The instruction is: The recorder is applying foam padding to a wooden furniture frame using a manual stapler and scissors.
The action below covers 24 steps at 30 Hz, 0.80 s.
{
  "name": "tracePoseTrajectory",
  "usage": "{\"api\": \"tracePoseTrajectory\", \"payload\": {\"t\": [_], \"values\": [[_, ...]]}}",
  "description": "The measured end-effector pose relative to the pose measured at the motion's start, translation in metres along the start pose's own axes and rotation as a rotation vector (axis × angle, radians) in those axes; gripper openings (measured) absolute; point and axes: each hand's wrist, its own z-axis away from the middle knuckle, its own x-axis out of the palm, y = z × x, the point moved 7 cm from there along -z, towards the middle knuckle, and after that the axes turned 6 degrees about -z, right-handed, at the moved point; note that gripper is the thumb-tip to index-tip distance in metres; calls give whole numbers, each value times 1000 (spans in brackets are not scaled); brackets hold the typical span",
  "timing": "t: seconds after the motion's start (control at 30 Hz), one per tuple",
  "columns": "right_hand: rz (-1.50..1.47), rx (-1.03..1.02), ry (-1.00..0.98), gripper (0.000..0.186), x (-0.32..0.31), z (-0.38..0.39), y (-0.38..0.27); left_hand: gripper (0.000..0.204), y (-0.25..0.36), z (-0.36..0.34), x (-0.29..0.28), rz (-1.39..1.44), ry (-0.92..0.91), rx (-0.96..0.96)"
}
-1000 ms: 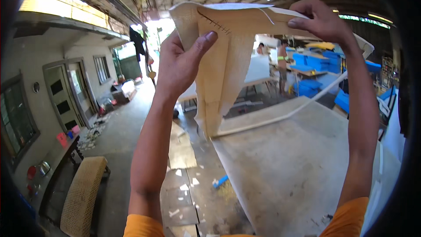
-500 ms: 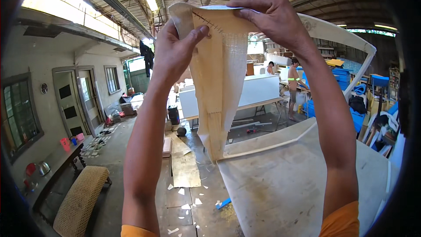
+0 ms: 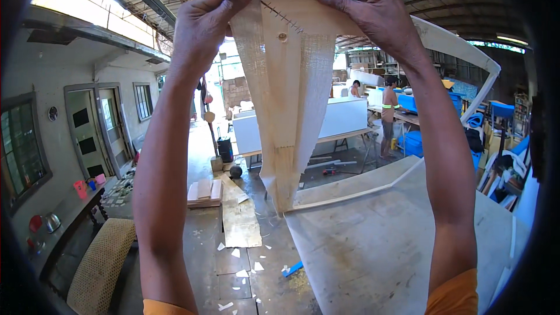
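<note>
A tapering pale wooden frame piece (image 3: 280, 93) stands upright before me, with a row of dark stitch-like marks and a round knot near its top. Thin whitish woven cloth (image 3: 319, 81) covers its upper end and hangs down both sides. At the top left corner, my left hand (image 3: 201, 29) pinches the cloth's edge between thumb and fingers. My right hand (image 3: 379, 17) does likewise at the top right, its thumb against the wood's face. Between both hands the cloth edge stretches across the top.
The frame's curved rail (image 3: 455, 41) reaches right; its lower part rests on a grey table (image 3: 367, 245). White scraps (image 3: 242, 273) and a tan sheet (image 3: 242, 227) lie on the floor. A woven-top bench (image 3: 102, 268) stands left. Two people (image 3: 389, 108) are beyond a long white box (image 3: 344, 116).
My left hand has moved left and up, from the wood's face to the cloth's top left corner. The cloth's left side now spreads outward. My right hand has shifted slightly up and right.
</note>
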Motion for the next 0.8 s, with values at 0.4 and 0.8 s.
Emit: {"api": "tracePoseTrajectory", "payload": {"t": [0.4, 0.8], "values": [[-181, -445, -99, 31, -1, -2, 5, 26, 8, 11, -2, 15, -111, 79], [-48, -428, -31, 38, 5, 5, 7, 34, 60, -28, 20, -173, -338, 68]]}}
